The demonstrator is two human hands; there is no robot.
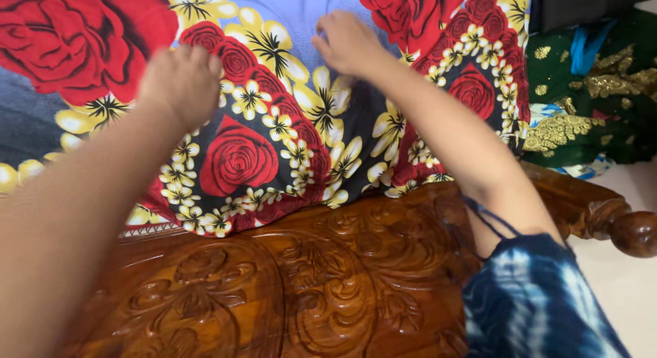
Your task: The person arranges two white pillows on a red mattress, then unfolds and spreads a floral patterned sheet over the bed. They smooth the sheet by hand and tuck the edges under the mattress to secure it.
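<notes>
Reaching over the carved reddish-brown wooden footboard (328, 283) of the bed, you are working both hands into the soft printed bedsheet with red roses and yellow-white flowers on blue and black (274, 152). It is lying spread over the bed, its near edge meeting the footboard's top rail. Your left hand (183, 81) is curling shut, fingers seemingly bunching the cloth near the sheet's left side. Your right hand (348, 42) is pinching a fold further in, toward the far edge. Judging by the wrinkles, this fabric is light, limp and easy to slide, so it is likely to sag between grips; hems or corners look like the firmest places to hold. Green cloth with gold embroidery (588, 91) is sitting beyond the bed's right edge.
</notes>
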